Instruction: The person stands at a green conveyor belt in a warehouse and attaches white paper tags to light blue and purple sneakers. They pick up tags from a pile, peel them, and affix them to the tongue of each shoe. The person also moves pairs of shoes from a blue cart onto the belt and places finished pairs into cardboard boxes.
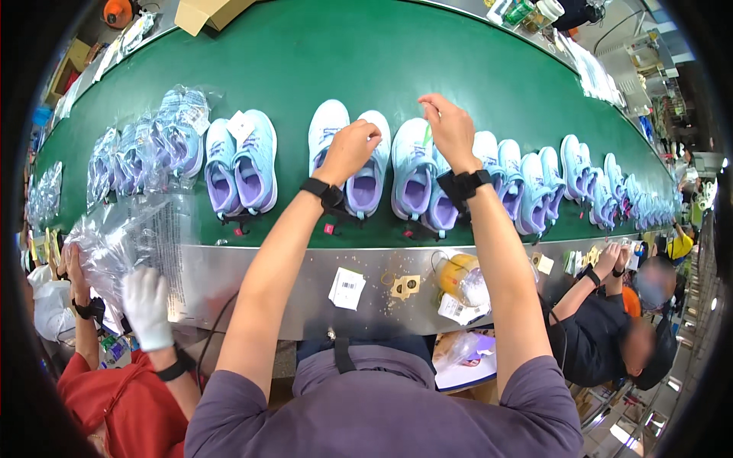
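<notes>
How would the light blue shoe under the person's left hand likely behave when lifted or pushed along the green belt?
The shoe looks soft-topped, so the upper probably flexes. It seems light for its size. Resting flat on its sole on the belt, it should slide, not roll.

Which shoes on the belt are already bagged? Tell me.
Bagged: the light blue pairs at far left, wrapped in clear plastic. The pair under the left hand and right hand lies bare.
</notes>
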Demonstrator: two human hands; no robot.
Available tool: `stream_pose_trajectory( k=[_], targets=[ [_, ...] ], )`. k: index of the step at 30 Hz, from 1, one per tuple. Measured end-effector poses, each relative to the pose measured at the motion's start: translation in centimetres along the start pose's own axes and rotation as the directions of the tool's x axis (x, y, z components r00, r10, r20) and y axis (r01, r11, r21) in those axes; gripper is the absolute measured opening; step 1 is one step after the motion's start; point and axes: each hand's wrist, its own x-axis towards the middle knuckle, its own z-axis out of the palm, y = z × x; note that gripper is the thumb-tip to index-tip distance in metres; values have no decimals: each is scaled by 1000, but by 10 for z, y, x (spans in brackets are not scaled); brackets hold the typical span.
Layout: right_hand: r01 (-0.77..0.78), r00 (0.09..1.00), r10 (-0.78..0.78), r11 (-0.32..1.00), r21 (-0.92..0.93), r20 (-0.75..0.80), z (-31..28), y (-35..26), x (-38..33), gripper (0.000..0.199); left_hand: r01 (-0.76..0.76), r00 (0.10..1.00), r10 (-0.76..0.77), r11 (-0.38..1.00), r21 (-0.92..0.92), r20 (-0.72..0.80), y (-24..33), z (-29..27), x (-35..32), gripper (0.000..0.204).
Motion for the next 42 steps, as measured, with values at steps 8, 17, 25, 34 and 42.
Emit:
stream_pose_trajectory(
  k=[8,17,25,34,42],
  targets=[
    [606,785,-481,727,-323,391,55,36,-8,9,39,796,-108,991,128,596,-53,18,45,18],
    [440,831,-312,875,-202,460,81,35,-19,16,3,962,-31,995,102,272,-43,15,22,13],
    [289,913,-273,957,-7,302,87,25,-24,10,68,975,-94,989,131,203,-32,17,17,12],
    [-581,784,17,371,724,621,69,37,-7,23,386,830,-446,26,-922,335,-13,3,-4,22],
    [-459,869,137,581,672,476,71,57,8,18,386,798,-578,270,-882,172,-13,14,-14,22]
  ],
)
